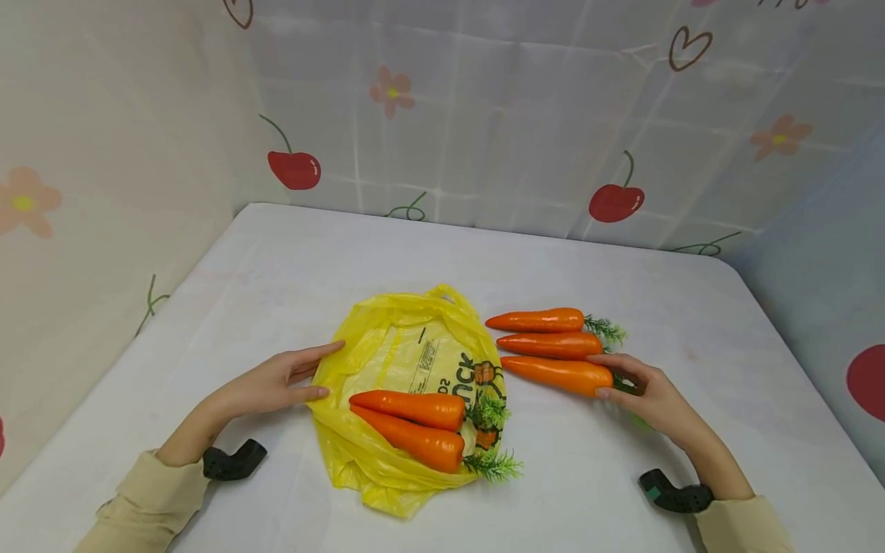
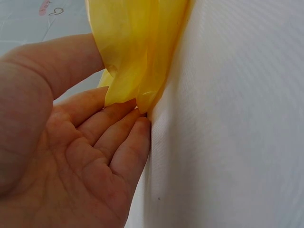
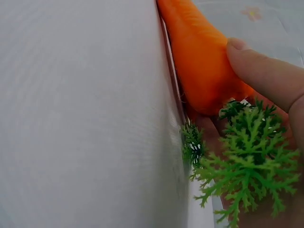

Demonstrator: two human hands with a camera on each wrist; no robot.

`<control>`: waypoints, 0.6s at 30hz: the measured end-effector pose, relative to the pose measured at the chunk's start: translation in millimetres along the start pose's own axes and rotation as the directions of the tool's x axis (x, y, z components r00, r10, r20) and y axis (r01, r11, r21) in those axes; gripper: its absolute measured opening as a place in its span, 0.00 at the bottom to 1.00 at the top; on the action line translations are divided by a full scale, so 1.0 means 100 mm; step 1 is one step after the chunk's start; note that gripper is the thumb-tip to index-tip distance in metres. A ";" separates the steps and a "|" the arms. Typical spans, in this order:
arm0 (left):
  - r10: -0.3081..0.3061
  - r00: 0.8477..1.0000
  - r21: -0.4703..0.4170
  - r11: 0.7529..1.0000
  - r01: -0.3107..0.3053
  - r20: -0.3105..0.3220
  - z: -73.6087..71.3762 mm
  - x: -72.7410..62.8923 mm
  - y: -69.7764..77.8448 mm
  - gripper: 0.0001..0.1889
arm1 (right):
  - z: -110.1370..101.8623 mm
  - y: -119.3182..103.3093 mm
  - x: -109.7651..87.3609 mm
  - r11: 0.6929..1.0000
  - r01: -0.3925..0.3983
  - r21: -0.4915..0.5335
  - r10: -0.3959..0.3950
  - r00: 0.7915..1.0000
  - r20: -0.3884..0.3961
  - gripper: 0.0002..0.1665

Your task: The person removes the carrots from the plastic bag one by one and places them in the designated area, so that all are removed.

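The left hand [image 1: 276, 382], fingers loose, touches the left side of the yellow bag [image 1: 376, 355], where two carrots [image 1: 422, 410] lie near, inside or just on top, I cannot tell, while the right hand [image 1: 653, 397] grips the near carrot [image 1: 556, 374] of three on the surface [image 1: 581, 484] at right.

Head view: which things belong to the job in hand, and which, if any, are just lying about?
In the job: yellow plastic bag, touched by the left hand; gripped carrot, in the right hand; two neighbouring carrots; two carrots at the bag.

Only surroundings or gear: white table, cherry-print backdrop, left wrist camera, right wrist camera.
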State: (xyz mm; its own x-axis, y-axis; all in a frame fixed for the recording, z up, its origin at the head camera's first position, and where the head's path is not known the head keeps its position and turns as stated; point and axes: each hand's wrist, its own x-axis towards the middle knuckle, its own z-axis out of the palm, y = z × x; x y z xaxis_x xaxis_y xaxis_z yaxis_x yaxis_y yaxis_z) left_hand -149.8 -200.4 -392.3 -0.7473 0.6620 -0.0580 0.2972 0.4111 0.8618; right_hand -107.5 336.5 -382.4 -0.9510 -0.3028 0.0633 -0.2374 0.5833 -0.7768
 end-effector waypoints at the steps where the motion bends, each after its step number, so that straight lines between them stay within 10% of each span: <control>1: 0.004 1.000 0.000 1.000 -0.004 0.001 0.00 0.00 0.00 0.37 | 0.00 0.00 0.00 1.000 0.009 -0.011 -0.009 1.000 -0.003 0.27; 18: 0.044 0.999 0.003 0.999 -0.044 0.009 -0.01 0.00 -0.01 0.36 | 0.02 -0.04 -0.01 0.984 0.046 -0.171 -0.056 0.997 -0.057 0.27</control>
State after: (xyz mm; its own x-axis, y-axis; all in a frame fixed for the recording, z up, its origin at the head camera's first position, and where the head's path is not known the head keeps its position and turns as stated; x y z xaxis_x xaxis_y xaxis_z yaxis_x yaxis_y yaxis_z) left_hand -150.7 -201.5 -392.5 -0.7283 0.6848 -0.0246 0.3318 0.3839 0.8617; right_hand -105.2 333.4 -380.8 -0.9457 -0.2921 0.1424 -0.3114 0.6891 -0.6544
